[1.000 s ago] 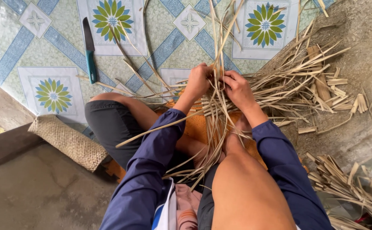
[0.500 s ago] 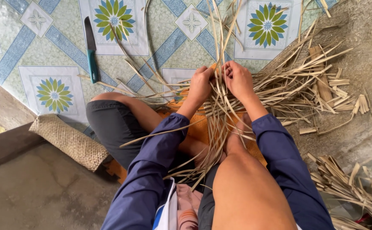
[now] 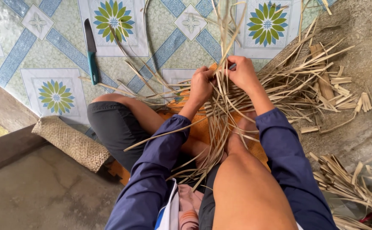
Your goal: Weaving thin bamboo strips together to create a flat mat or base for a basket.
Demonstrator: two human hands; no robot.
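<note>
I sit on the floor with a bundle of dried straw-coloured leaf strips (image 3: 220,115) spread over my legs. My left hand (image 3: 201,85) is closed around several strips near the middle of the bundle. My right hand (image 3: 242,73) pinches other strips just beside it, the two hands almost touching. Long loose strip ends stick up past my hands toward the tiles. An orange woven piece (image 3: 196,127) shows under the strips between my knees. Both arms wear dark blue sleeves.
A knife with a teal handle (image 3: 92,55) lies on the patterned floor tiles at upper left. A small woven mat (image 3: 72,142) rests on the step edge at left. More cut strips (image 3: 322,85) pile at right and lower right (image 3: 347,183).
Both hands have shifted slightly up and away from my body, working along the strips. The bundle moved a little with them; the knife and mat stay put.
</note>
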